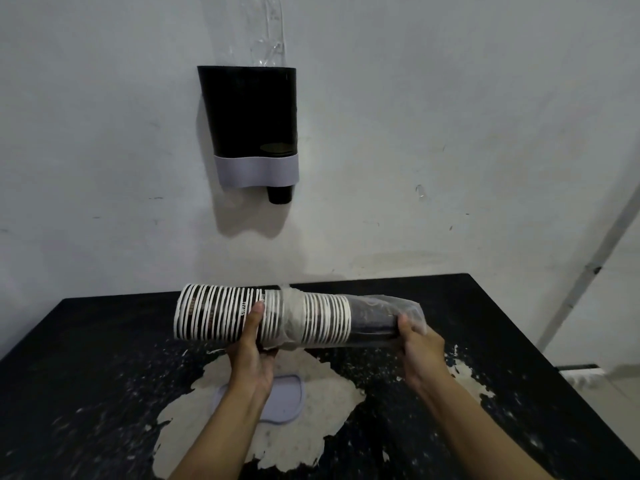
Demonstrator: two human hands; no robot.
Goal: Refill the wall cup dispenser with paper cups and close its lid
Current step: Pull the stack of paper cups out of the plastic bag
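A long stack of paper cups (214, 313), black with white rims, lies sideways above the table, its right half inside a clear plastic sleeve (381, 315). My left hand (251, 348) grips the stack near its middle from below. My right hand (417, 344) pinches the sleeve at the stack's right end. On the wall above hangs the cup dispenser (247, 109), dark and see-through with a grey band at the bottom; one black cup (280, 194) pokes out underneath. Its top is open. A grey lid (282, 398) lies flat on the table under my left forearm.
The black table (86, 358) has a large worn pale patch in the middle. A strip of clear plastic (268, 29) hangs on the wall above the dispenser. A pale pipe (588, 268) runs diagonally at the right, where the table's edge drops to the floor.
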